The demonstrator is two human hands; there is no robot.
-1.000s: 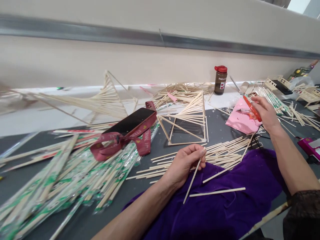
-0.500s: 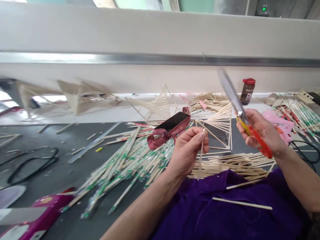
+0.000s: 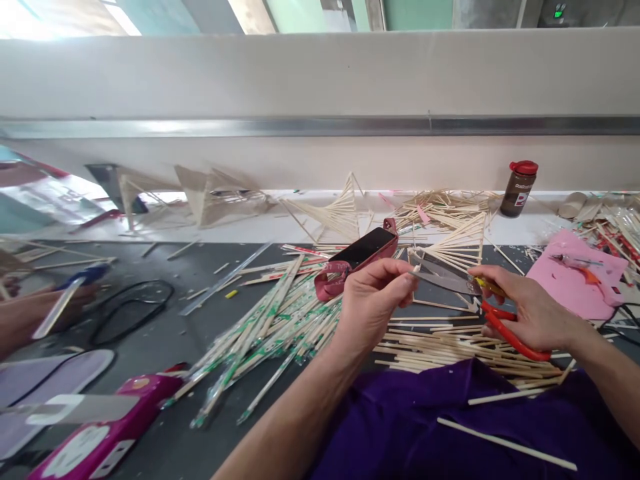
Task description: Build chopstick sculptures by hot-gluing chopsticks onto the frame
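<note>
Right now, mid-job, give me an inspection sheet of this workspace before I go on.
Surface: dark grey table, white ledge along the back.
Job's things: red-handled scissors; loose bare sticks piled in front of the hands; two more sticks on the purple cloth.
Clutter: wrapped chopsticks, phone with a maroon lanyard, stick frames, brown bottle, pink sheet, pink case.
Hands: left hand pinched shut at the blade tip, what it pinches too small to tell; right hand closed on the scissors' handles.
Cables: black cable loop at left; another black cable at the right edge.
Surroundings: another person's hand at the left edge with a blue-handled tool; wall with a metal rail.
</note>
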